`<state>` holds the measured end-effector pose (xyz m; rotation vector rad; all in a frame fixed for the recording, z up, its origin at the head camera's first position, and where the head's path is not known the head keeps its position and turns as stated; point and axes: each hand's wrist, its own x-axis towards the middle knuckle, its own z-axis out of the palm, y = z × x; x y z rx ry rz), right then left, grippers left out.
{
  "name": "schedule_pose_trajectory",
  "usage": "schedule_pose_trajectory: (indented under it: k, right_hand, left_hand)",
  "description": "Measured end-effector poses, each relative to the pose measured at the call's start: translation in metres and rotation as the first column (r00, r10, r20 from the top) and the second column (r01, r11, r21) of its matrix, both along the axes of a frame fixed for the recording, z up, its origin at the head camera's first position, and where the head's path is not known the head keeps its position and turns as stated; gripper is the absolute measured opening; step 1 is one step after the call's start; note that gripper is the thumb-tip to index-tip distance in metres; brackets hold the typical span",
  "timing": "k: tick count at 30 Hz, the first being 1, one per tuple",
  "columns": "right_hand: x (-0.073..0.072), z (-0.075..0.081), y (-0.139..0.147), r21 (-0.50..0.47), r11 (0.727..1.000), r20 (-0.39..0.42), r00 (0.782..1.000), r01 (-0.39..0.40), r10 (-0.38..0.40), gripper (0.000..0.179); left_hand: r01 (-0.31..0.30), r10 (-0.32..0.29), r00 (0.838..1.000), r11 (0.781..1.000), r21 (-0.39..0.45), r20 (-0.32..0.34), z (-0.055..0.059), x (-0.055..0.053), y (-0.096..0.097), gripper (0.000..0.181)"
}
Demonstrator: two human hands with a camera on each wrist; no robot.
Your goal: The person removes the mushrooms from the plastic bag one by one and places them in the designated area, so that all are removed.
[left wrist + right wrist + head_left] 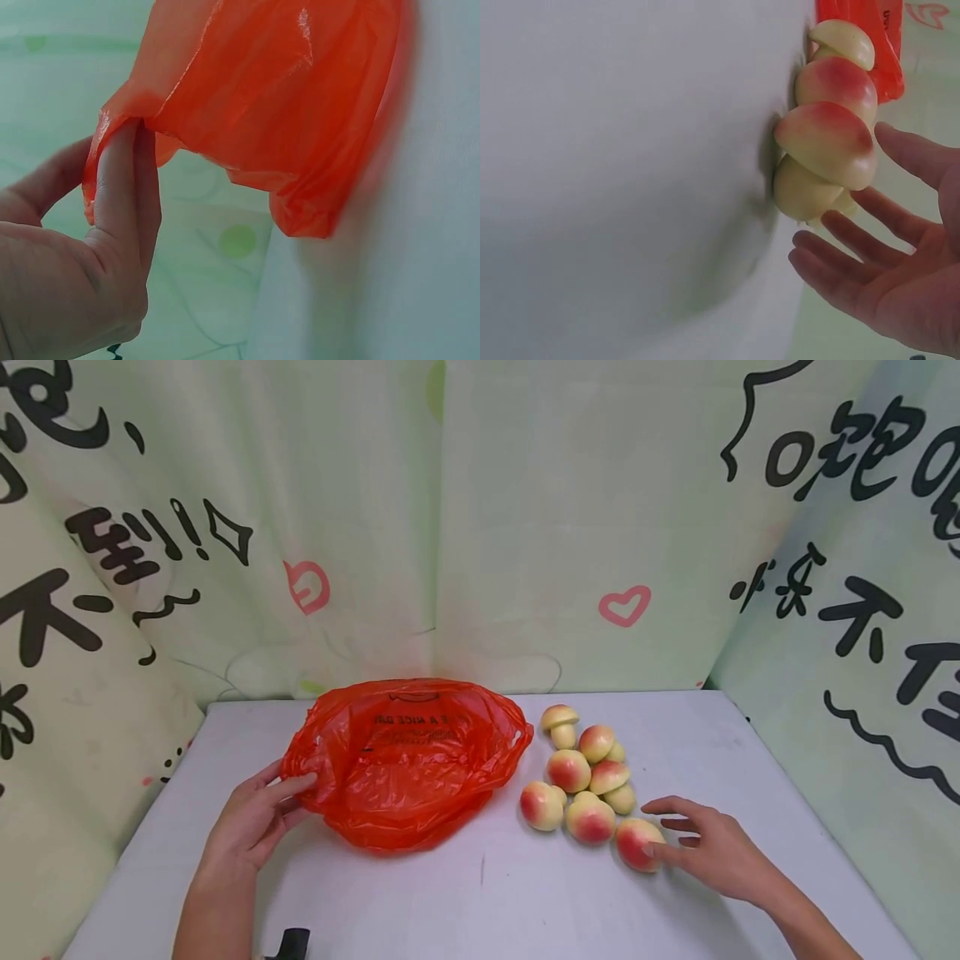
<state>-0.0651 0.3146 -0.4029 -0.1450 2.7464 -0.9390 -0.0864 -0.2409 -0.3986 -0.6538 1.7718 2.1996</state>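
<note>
A red plastic bag (431, 785) lies puffed out on the left half of the table, its mouth toward the camera. With thumb and fingers my left hand (258, 818) pinches the bag's left edge; the left wrist view shows the thin film (262, 90) between them. To the right of the bag are several toy mushrooms (567, 772) with red and cream caps and pale stems. Beside the nearest mushroom (636, 845), my right hand (708, 852) has its fingers spread and loosely extended. Its thumb is at that mushroom's cap; whether they touch I cannot tell.
The white table (480, 910) is enclosed by pale green curtains (525, 527) with black lettering and pink hearts. A small black object (292, 943) shows at the front edge, near my left forearm.
</note>
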Motion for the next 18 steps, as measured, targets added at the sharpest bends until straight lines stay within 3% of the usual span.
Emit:
schedule_pose_trajectory:
  k: [7,18]
  right_hand:
    - [0.0032,0.005,-0.002,0.035,0.999,-0.081,0.996,0.026,-0.023,0.053]
    - [0.0017,0.0097,-0.0092,0.061,0.996,-0.154,0.987,0.059,-0.049,0.05]
  left_hand:
    - [0.044,-0.044,0.999,0.998,-0.05,-0.012,0.0035,0.0021,0.0005,0.085]
    - [0.051,-0.054,0.998,0.995,-0.091,-0.04,0.0041,0.0055,0.0015,0.081]
